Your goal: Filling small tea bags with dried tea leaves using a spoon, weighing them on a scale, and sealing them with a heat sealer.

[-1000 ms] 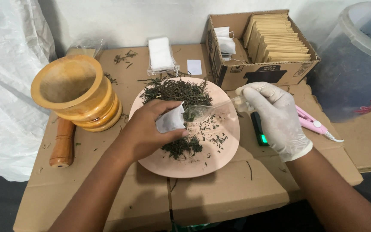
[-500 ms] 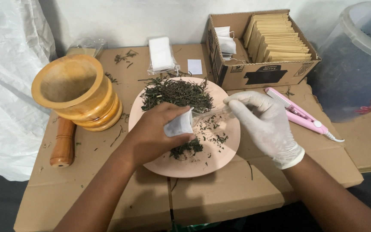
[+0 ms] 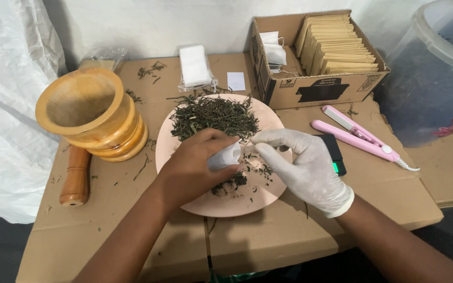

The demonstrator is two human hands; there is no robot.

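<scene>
Fingers of our bare left hand (image 3: 192, 170) are pinched on a small white paper sachet (image 3: 225, 155), and the fingertips of our white-gloved right hand (image 3: 302, 167) are closed on its open edge, just above the round pink plate (image 3: 205, 202). We judge the sachet very light, thin and soft, easy to crush or tear, so we hold it by the rim only. Loose dried green herb (image 3: 213, 115) lies heaped on the plate's far side; it seems crumbly and spills easily.
</scene>
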